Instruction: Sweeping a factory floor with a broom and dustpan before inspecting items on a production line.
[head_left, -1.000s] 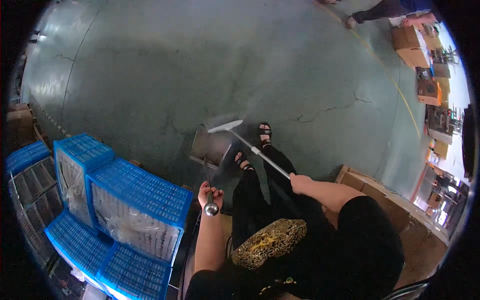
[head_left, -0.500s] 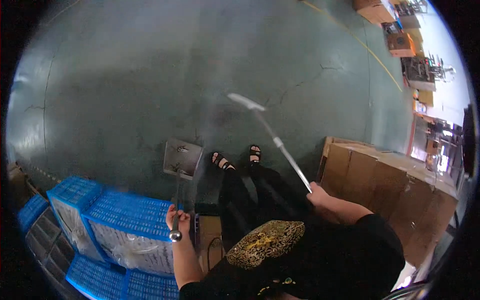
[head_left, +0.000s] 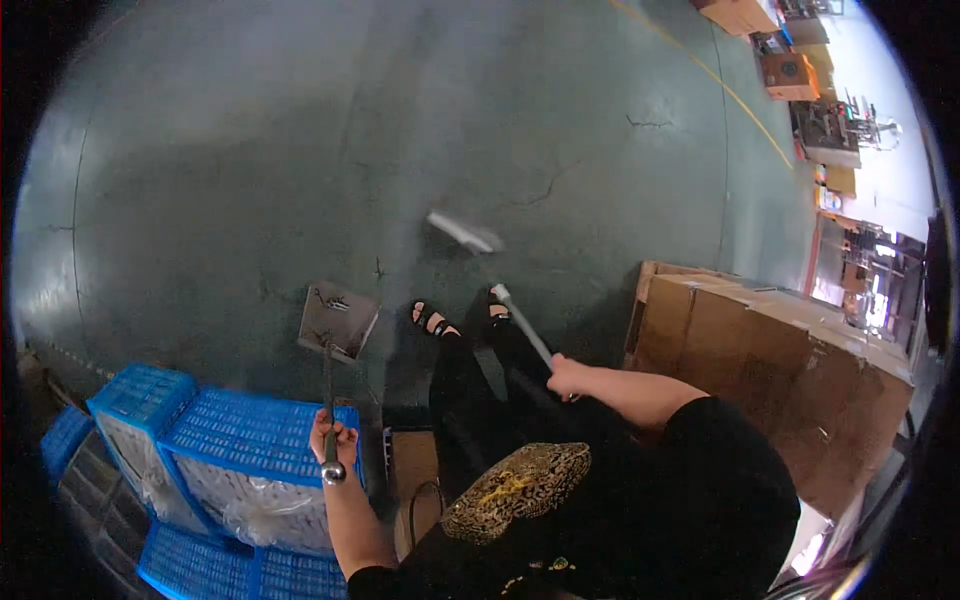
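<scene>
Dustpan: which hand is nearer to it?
Left: the left hand grips the dustpan by its handle. The right hand, on a white-headed pole, is apart from it, to its right.

- Two hands of mine: one left hand (head_left: pixel 333 440), one right hand (head_left: pixel 567 377).
- One long-handled sweeper (head_left: pixel 525 324).
- One dustpan (head_left: pixel 352 325), long-handled too.
- Several scraps (head_left: pixel 338 304) in it, too small for me to count.
- Two black sandals (head_left: pixel 437 324), one on each of my feet.
- At least five blue crates (head_left: pixel 250 425) to my left.
- At least three cardboard boxes (head_left: pixel 755 370), near and far on my right.
</scene>
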